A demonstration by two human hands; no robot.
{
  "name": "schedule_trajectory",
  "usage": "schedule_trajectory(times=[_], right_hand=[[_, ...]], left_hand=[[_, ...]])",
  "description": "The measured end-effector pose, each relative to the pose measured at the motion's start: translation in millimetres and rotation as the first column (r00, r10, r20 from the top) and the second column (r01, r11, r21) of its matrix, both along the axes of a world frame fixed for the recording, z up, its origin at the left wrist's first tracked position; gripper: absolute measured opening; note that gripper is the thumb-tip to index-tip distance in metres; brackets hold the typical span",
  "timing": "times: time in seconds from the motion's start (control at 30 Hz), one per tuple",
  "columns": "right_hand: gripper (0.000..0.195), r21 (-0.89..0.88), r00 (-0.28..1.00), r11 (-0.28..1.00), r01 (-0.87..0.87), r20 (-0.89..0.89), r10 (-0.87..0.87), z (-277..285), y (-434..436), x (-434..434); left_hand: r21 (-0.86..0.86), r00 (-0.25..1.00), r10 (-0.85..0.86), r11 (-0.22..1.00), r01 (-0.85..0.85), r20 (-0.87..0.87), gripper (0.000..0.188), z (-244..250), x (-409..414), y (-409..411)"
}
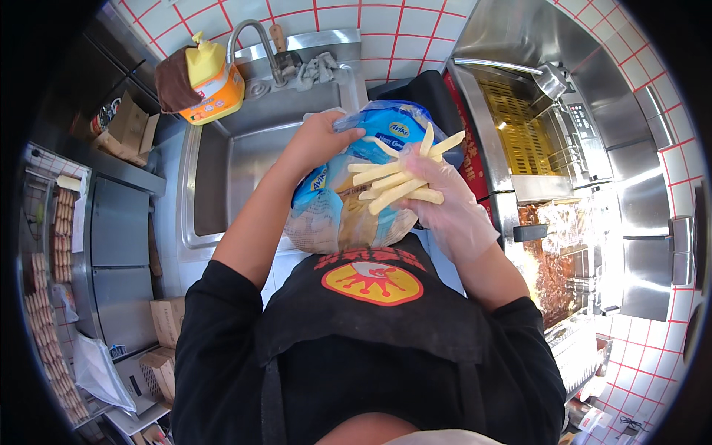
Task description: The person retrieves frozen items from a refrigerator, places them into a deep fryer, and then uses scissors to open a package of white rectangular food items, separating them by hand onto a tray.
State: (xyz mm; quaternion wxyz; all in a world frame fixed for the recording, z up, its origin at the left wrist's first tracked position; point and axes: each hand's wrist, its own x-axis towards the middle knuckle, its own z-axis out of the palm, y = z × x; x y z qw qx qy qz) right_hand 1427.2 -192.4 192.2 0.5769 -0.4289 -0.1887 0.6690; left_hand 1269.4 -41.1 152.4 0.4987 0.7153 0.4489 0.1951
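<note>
A blue and clear plastic bag of Aviko fries (328, 214) is in front of my body, near the sink's right edge. Its upper rim is pinched in my bare left hand (322, 142), between thumb and fingers. My right hand (445, 197), in a clear disposable glove, is closed around a bunch of thick, pale fries (397, 186) over the bag's right part. The fries stick out to the left and upward. More fries show dimly through the bag's clear part. The glove and fries hide some of the bag.
At left is a stainless steel sink (214, 183) with a faucet (267, 50) and an orange-yellow jug (214, 94) draped with a brown cloth. To the right stand a deep fryer with a perforated rack (514, 128) and bubbling oil (539, 278) with a wire basket (567, 225).
</note>
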Motion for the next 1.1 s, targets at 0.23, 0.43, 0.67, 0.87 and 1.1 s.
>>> schedule_trajectory(times=[0.23,0.43,0.67,0.87,1.1], right_hand=[[0.024,0.209,0.986,0.972,-0.108,-0.105,0.132,-5,18,9],[0.024,0.354,0.977,0.935,-0.022,-0.191,0.095,6,24,34],[0.026,0.458,0.894,0.767,0.448,-0.242,-0.378,37,-14,141],[0.029,0.385,0.338,0.413,0.825,0.25,-0.908,-10,-111,318],[0.023,0.37,-0.021,0.576,0.729,0.853,-0.522,-114,-190,475]], left_hand=[[-0.017,0.999,-0.021,1.0,0.022,0.045,0.027,-8,-4,3],[0.128,0.999,-0.049,0.99,0.051,-0.024,0.028,-13,3,8],[0.115,0.999,0.02,0.993,-0.016,-0.04,0.022,-7,-14,5],[0.002,0.996,-0.003,1.0,0.003,0.086,0.023,-7,-9,2],[-0.023,0.999,0.001,1.0,0.0,0.037,0.028,-3,-17,3]])
